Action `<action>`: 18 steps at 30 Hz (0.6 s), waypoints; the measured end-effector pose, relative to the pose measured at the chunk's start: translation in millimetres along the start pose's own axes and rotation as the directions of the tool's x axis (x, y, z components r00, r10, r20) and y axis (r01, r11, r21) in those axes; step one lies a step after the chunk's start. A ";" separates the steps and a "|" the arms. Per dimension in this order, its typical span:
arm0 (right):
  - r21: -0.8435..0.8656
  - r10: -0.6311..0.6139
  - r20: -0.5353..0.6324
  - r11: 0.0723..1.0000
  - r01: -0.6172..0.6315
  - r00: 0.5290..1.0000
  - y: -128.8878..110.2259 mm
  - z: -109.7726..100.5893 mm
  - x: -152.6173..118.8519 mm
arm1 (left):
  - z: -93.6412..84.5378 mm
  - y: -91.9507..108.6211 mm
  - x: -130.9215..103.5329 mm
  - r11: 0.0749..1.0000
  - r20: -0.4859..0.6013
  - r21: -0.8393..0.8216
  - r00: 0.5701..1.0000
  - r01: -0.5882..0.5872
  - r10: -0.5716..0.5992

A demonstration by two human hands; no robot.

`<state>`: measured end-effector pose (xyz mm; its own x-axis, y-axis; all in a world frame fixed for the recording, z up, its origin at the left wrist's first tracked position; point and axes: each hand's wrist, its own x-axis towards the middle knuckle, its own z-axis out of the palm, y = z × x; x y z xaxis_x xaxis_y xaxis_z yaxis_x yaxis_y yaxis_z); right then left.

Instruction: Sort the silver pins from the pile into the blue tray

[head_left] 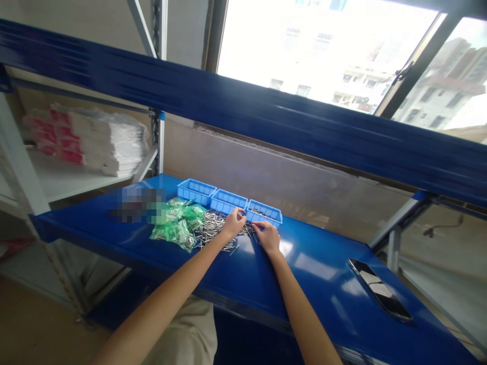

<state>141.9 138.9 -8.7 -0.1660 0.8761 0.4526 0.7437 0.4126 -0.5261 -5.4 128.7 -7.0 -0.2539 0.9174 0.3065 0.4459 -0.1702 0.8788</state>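
Note:
A loose pile of thin silver metal pins, rivet-like in shape, lies on the blue shelf top. My left hand is over the right side of this pile, fingers curled in toward the thumb; what they hold, if anything, is too small to make out. Just to its right, my right hand rests low by the pile's edge, fingertips drawn together near a few pins. Directly behind my hands stands a blue bin with some pins inside. A second blue bin adjoins it, and a third blue bin is further left.
Green-and-clear plastic bags of small parts lie left of the pile. A blurred-out patch covers something beyond them. On the right lies a phone. A blue shelf beam crosses above; wrapped stacks sit on a left shelf.

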 end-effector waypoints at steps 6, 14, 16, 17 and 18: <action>0.393 0.090 -0.046 0.917 -0.065 0.995 -4.7 2.0 3.6 | -1.3 3.2 -3.4 0.993 0.092 -0.034 0.989 -0.114 0.116; 0.622 0.074 -0.011 0.781 -0.051 0.997 -14.0 1.8 4.6 | -1.4 8.7 -5.4 0.987 0.086 -0.005 0.983 -0.160 0.160; 0.626 0.050 0.012 0.778 -0.047 0.999 -13.4 2.0 3.1 | -2.3 10.2 -4.9 0.990 0.055 -0.019 0.988 -0.143 0.144; 0.625 0.034 0.029 0.779 -0.045 0.999 -13.1 2.3 2.4 | -2.9 11.0 -4.7 0.991 0.042 -0.028 0.990 -0.134 0.135; 0.626 0.023 0.046 0.778 -0.047 0.999 -12.8 2.5 2.1 | -3.5 11.7 -4.6 0.992 0.032 -0.037 0.992 -0.124 0.126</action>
<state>130.4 136.0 -2.8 -0.1782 0.8960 0.4068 0.1811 0.4362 -0.8814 -2.0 121.2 3.2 -0.1679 0.8999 0.4025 0.4421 -0.2962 0.8467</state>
